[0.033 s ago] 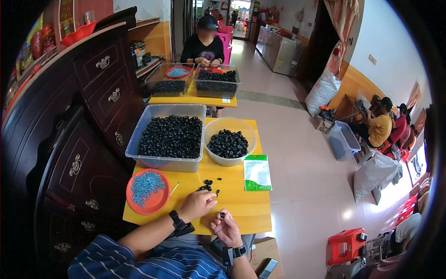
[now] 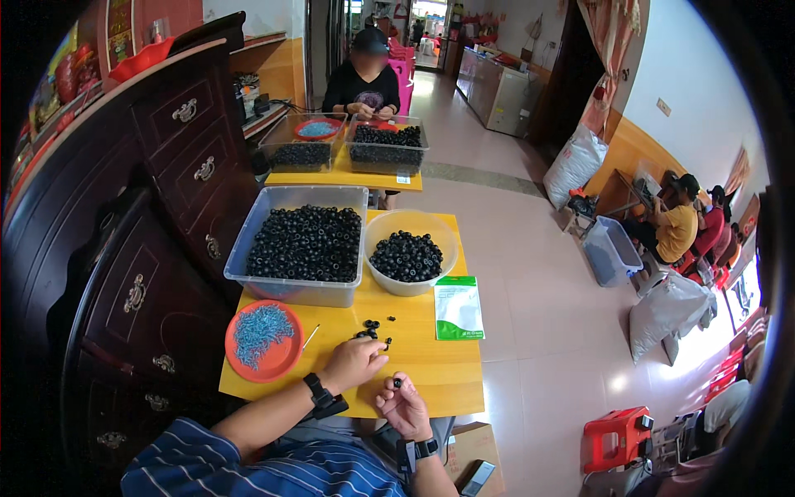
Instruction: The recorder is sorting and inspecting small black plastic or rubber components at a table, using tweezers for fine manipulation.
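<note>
- Nothing had shifted since the earlier frame, which was taken at the same instant; both hands and every container sat exactly as they were.
- I saw the left hand (image 2: 354, 362) resting on the yellow table (image 2: 431, 377), fingers curled loosely over the small pile of loose black rings (image 2: 371, 330); whether it pinched one, I could not tell.
- At about four o'clock from it, the right hand (image 2: 403, 403) was turned palm up at the table's near edge, thumb and forefinger pinching a single black ring (image 2: 397, 383).
- At nine o'clock from the left hand lay the orange dish (image 2: 241, 364) of small blue parts, with a thin stick (image 2: 310, 337) just beside its rim.
- At twelve o'clock stood the clear plastic tub (image 2: 290, 290) heaped with black rings, and touching it to the right the cream bowl (image 2: 414, 284) holding more.
- At two o'clock from the right hand lay a green and white pouch (image 2: 458, 308), flat on the table.
- Further off at twelve o'clock, another person (image 2: 361, 81) sat at a second yellow table (image 2: 339, 176) with similar tubs.
</note>
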The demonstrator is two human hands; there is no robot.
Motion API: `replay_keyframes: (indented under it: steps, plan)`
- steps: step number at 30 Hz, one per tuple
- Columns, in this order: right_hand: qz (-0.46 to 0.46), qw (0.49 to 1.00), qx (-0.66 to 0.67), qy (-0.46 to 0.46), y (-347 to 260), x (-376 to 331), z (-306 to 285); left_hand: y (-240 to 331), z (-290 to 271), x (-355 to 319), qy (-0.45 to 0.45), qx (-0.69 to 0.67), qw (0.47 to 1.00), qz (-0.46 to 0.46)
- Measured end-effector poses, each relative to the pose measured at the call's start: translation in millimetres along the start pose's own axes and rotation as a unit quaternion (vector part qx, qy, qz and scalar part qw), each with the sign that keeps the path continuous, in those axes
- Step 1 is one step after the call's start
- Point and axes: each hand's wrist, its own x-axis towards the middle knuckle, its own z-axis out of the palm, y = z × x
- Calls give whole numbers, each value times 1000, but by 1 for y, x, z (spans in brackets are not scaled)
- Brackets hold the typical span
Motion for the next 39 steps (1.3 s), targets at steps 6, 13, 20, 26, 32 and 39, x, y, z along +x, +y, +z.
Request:
replay_keyframes:
  steps: [6,13,20,26,32,39]
  plan:
    - [-15,1000,-14,-4,1,-1,1,0,9,13,-24,98,995,-8]
    - [-17,1000,-11,-10,2,2,-5,-4,22,25,-19,136,990,-25]
    - [-29,999,-13,7,3,4,-6,-14,30,24,8,129,991,-20]
    - [-22,1000,-14,-9,1,4,-10,-6,25,14,-14,132,990,-37]
    - [-22,1000,-12,14,2,4,-4,-10,27,5,-4,114,993,-4]
    - [-32,999,-15,-3,4,5,0,-8,20,-2,-40,139,989,28]
